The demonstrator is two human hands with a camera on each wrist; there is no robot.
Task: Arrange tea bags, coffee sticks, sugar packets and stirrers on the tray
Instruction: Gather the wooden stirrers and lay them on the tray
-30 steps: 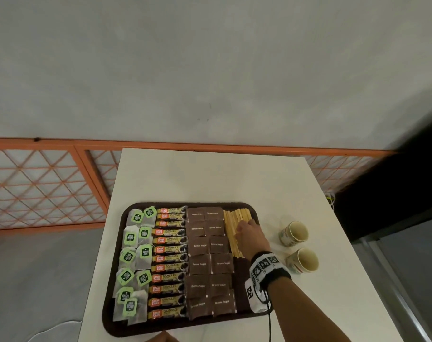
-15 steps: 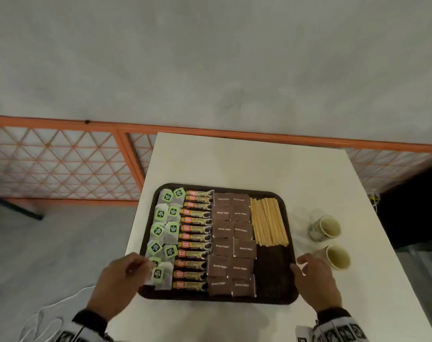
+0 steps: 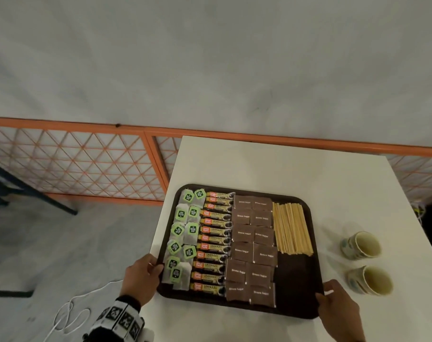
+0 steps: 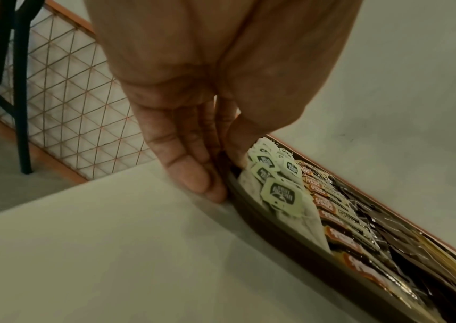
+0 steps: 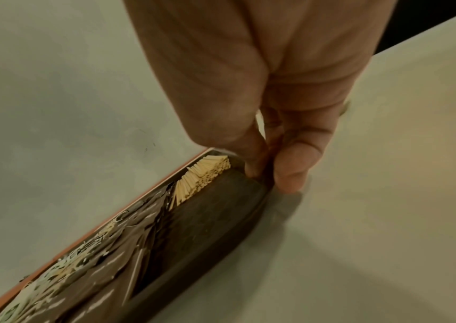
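We are pinching the tray (image 3: 296, 314) on the table (image 3: 259, 166), left hand (image 3: 140, 280) and right hand (image 3: 338, 314) gripping opposite rims; between our grips, loose stirrers (image 3: 291, 230) and sugar packets (image 3: 254, 245) will likely slide if we tilt this stiff tray.

The right hand (image 3: 339, 314) is cut off at the head view's bottom edge, its fingers (image 3: 329, 287) partly hidden.
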